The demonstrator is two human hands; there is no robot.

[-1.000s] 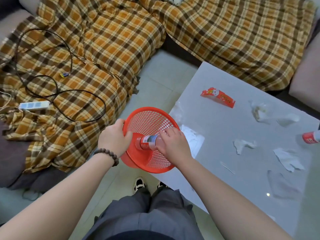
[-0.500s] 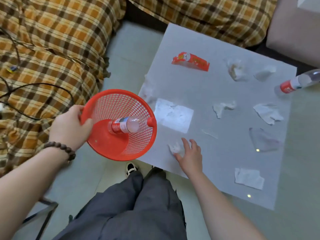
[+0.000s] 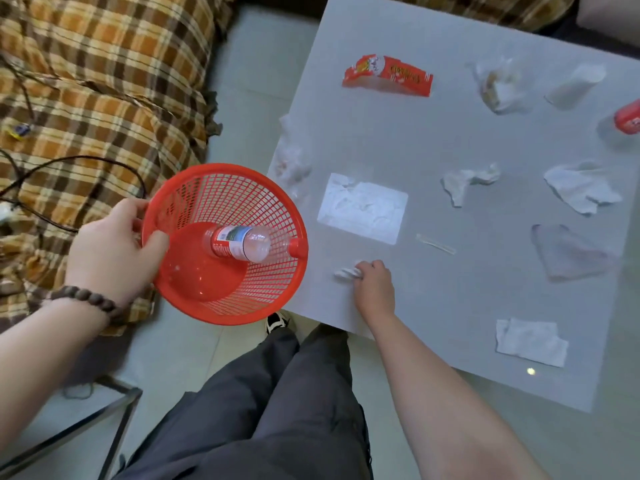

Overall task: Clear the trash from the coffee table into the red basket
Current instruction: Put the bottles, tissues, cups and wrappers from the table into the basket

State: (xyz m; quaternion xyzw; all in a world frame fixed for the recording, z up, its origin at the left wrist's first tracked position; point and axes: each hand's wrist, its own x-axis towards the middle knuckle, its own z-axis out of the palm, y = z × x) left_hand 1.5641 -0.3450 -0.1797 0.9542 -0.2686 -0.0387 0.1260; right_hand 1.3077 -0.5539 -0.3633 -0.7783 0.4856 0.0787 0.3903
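My left hand (image 3: 114, 247) grips the rim of the red mesh basket (image 3: 207, 299), held tilted beside the left edge of the grey coffee table (image 3: 433, 140). A plastic bottle (image 3: 242, 243) with a red cap lies inside the basket. On the table's near edge my right hand (image 3: 374, 285) pinches a small crumpled white tissue (image 3: 344, 272). Scattered over the table are a flat white wrapper (image 3: 363, 207), several crumpled tissues (image 3: 467, 180), a red snack packet (image 3: 388, 76), a thin white stick (image 3: 436, 243) and clear plastic wrap (image 3: 568, 252).
A second bottle with a red label (image 3: 627, 116) lies at the table's right edge. A plaid-covered sofa (image 3: 97, 98) with a black cable (image 3: 69, 164) sits to the left. My legs and a shoe (image 3: 277, 322) are below the basket, and a metal frame (image 3: 86, 427) stands at lower left.
My right hand let go of the bottle in the basket, moved to the table's near edge and closed on the small tissue. The basket stayed in my left hand.
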